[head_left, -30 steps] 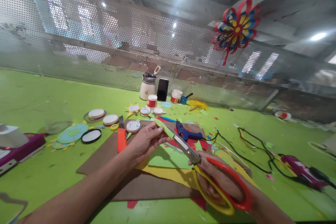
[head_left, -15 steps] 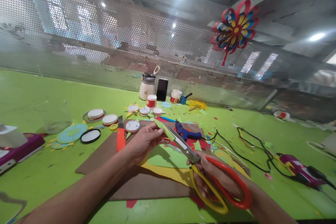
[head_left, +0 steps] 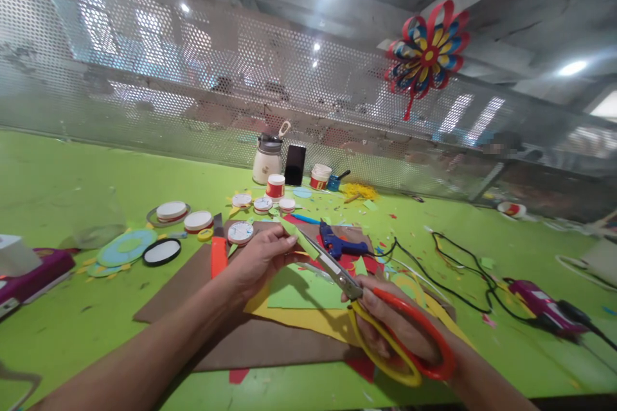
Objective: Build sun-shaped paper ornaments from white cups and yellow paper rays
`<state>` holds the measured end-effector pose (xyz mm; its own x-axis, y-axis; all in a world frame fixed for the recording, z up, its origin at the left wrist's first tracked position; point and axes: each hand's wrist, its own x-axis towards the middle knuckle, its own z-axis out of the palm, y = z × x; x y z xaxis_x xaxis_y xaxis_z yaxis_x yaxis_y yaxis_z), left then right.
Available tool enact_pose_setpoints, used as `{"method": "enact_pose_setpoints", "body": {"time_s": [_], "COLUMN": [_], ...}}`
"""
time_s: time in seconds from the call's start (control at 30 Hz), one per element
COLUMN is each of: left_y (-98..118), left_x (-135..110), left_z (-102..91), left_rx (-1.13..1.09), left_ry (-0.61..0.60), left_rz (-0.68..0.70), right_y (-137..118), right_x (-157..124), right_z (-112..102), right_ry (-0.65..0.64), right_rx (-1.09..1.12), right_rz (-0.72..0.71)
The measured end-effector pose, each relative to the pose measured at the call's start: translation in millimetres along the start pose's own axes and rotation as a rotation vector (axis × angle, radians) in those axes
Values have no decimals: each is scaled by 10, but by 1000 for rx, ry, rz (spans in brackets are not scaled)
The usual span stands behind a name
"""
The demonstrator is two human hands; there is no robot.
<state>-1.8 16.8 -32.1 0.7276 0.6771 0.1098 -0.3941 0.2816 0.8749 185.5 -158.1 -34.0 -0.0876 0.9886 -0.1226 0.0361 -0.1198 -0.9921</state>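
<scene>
My left hand [head_left: 267,253] pinches a small light-green paper piece [head_left: 304,243] between thumb and fingers. In my right hand [head_left: 380,314] are large scissors [head_left: 344,279] with one red and one yellow handle loop. Their blades point up and left and lie along the paper piece, close to my left fingers. Beneath both hands lie a green paper sheet [head_left: 301,292], a yellow sheet [head_left: 294,320] and a brown board [head_left: 250,347]. Just beyond the blades is a blue glue gun [head_left: 340,244]. An orange-handled cutter [head_left: 218,257] lies beside my left wrist.
White round lids [head_left: 197,221], a red-and-white tub [head_left: 276,187], a white jug [head_left: 267,160] and a dark phone [head_left: 295,166] stand farther back. Black cables [head_left: 463,298] run right to a purple power strip [head_left: 544,308]. Perforated panels [head_left: 289,77] border the table's back.
The scissor handles have drawn slightly closer together, with the blades still at the green paper piece. My left hand keeps its pinch. The whole view has shifted slightly.
</scene>
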Motion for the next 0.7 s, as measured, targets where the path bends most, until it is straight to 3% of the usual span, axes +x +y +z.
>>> {"method": "enact_pose_setpoints", "body": {"time_s": [0.37, 0.7], "left_y": [-15, -9], "left_x": [7, -3], "left_z": [-21, 1], "left_rx": [35, 73], "left_ry": [-63, -85], "left_rz": [55, 64], "right_y": [77, 71], "right_x": [7, 18], "right_z": [30, -2], "right_ry": [-72, -81], "right_rx": [173, 156], "right_rz": [16, 38]}}
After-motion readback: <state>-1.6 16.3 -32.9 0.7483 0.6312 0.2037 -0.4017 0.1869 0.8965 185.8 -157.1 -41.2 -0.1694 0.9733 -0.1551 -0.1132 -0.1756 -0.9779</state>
